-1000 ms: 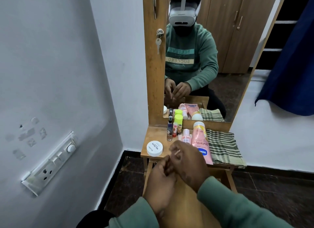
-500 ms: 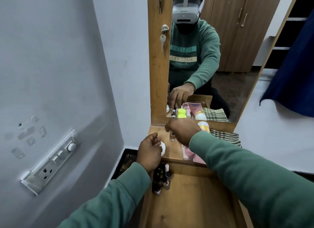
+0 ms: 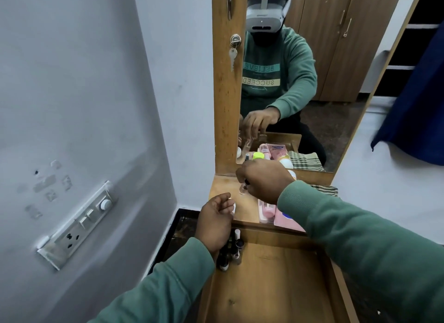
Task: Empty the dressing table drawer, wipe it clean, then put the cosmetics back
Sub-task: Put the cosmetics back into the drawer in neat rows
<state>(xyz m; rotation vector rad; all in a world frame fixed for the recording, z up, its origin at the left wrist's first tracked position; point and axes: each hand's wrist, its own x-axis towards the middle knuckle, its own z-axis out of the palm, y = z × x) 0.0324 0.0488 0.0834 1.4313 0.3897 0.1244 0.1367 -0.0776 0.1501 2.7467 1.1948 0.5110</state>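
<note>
Right hand (image 3: 264, 182) still over bench (image 3: 247, 211), pinching small clear bottle (image 3: 242, 190). Left hand (image 3: 216, 217) barely shifted, loosely curled beside white jar (image 3: 233, 208) — grip cannot tell. Open drawer (image 3: 276, 286) below both hands, dark bottles (image 3: 225, 253) under left.

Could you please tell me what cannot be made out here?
Head view:
White jar: mostly behind left hand; grip unclear.
Small clear bottle: only its base shows below right hand.
Pink tube, striped cloth: largely under right sleeve.
Dark bottles in drawer: too small to identify.
</note>
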